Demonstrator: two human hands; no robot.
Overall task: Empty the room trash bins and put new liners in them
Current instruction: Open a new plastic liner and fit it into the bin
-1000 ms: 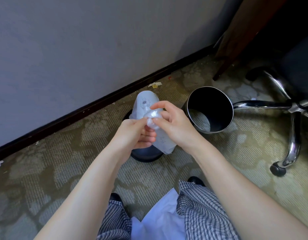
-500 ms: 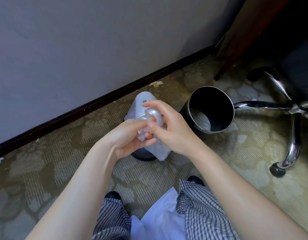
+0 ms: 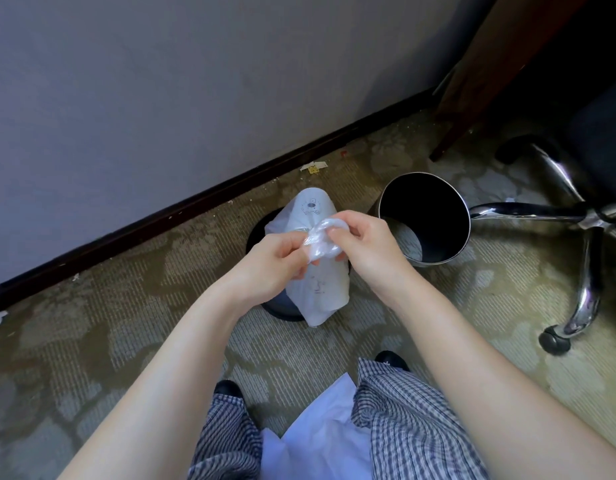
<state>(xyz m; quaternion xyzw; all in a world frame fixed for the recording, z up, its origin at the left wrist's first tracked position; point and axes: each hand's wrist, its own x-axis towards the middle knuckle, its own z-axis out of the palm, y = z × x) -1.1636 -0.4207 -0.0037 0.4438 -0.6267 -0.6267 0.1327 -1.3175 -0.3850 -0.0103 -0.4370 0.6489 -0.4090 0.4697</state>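
Pinching the twisted liner [image 3: 322, 289], both hands [image 3: 275, 261] [image 3: 367, 244] cover much of the bin [image 3: 260, 233] beneath.

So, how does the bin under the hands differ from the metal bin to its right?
The bin under the hands holds a white bag, whose twisted neck the left hand and right hand pinch; the metal bin has no bag inside. The first is mostly hidden by bag and hands; the second shows its whole rim. Both are round and stand on the carpet.
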